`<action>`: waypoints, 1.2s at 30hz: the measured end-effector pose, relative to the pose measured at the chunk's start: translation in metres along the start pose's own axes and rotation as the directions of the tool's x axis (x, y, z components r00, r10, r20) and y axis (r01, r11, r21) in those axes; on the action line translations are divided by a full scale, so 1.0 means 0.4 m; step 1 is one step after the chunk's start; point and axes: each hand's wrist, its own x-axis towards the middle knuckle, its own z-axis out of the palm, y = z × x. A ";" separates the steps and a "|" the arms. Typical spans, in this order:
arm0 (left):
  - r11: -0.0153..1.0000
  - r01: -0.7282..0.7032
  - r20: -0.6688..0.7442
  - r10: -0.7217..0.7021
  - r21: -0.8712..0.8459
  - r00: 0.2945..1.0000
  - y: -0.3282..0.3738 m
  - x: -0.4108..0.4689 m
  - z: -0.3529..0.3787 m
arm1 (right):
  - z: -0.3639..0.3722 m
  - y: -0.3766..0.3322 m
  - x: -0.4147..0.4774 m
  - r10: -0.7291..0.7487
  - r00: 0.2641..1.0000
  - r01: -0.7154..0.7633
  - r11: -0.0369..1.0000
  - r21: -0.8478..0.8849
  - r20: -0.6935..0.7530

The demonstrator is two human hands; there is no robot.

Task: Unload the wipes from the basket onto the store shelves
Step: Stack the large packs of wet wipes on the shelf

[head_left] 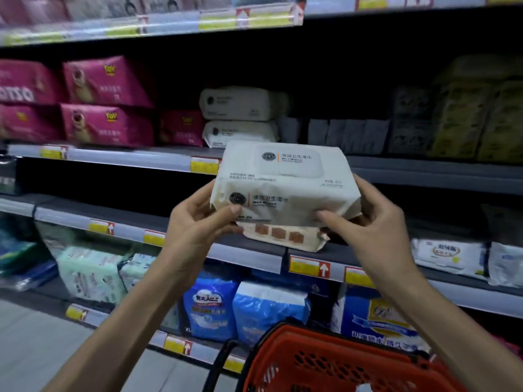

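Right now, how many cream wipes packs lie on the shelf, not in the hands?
2: the upper pack lies on the lower pack, right of the pink packs; others may hide behind.

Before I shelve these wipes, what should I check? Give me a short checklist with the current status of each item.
1. Grip: left hand and right hand each hold one end of the stack: ok.
2. Stack tidy: the bottom pack sits skewed and juts out under the others: not ok.
3. Target found: matching white packs lie two high on the shelf: ok.
4. Room beside them: grey packs stand close on the right, and the space behind is dark: cannot tell.
5. Basket contents left: the inside is barely in view: cannot tell.
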 end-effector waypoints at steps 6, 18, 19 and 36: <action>0.996 -0.063 -0.056 0.067 0.066 0.996 0.043 0.171 -0.098 | 0.144 -0.014 0.189 -0.155 0.986 0.159 0.985 -0.072 0.057; 0.660 0.043 -0.167 0.126 0.750 0.978 -0.021 0.504 -0.238 | 0.299 0.071 0.491 0.124 0.991 -0.069 0.784 -0.617 0.048; 0.667 0.067 -0.209 0.135 0.742 0.969 -0.024 0.502 -0.236 | 0.300 0.078 0.490 0.128 0.991 -0.076 0.750 -0.656 0.031; 0.134 -0.133 0.121 0.092 0.982 0.988 0.076 0.199 -0.031 | 0.111 -0.065 0.263 0.134 0.965 0.093 0.632 -0.769 0.226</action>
